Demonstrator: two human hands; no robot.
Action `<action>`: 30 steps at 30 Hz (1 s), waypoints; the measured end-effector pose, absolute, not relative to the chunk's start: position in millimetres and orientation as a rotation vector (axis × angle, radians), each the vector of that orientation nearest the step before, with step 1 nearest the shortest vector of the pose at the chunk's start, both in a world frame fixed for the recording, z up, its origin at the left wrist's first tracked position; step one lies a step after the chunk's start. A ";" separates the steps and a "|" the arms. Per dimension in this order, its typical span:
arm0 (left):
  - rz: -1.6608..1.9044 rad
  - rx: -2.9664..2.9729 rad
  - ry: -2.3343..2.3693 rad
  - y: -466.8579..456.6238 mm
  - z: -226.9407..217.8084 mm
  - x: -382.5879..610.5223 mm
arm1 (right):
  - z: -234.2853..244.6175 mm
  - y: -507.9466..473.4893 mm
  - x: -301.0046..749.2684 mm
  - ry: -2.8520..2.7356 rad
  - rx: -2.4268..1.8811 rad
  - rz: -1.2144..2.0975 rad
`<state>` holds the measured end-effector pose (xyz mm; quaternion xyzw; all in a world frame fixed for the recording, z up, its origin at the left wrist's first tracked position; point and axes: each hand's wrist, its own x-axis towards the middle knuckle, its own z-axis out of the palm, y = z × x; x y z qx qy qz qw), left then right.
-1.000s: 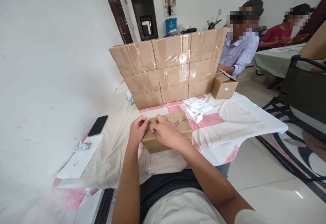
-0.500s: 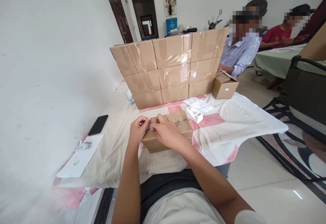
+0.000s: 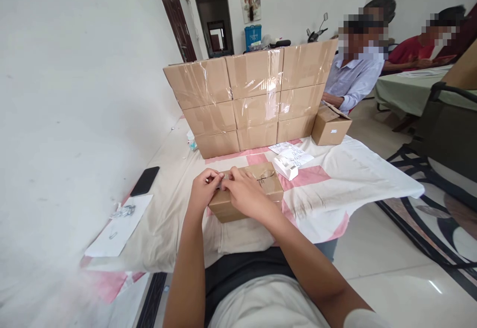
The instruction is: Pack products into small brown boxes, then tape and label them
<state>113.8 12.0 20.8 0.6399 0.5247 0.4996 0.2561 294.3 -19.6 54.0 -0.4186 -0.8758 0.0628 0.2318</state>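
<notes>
A small cardboard box with shiny tape on its top lies on the cloth-covered table in front of me. My left hand is at the box's left end, with thumb and fingers pinched together. Close beside it, my right hand rests over the top of the box, its fingers curled and its thumb pointing at the left fingertips. Something small and greyish shows between the two hands, too little of it to name. A white tape dispenser stands just beyond the box's right end.
A wall of stacked, taped cartons stands behind the box. Right of it is a carton with its flaps partly up. A black phone and a paper sheet with paper clips lie left. Two people sit beyond.
The view has shifted slightly. Both hands stay at the box's left end, with only a small movement of the left fingers. The box stays in place.
</notes>
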 end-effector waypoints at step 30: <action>1.369 1.729 1.420 11.4 20.5 114.3 | 51.8 -18.2 295.1 -2.429 -1.120 0.170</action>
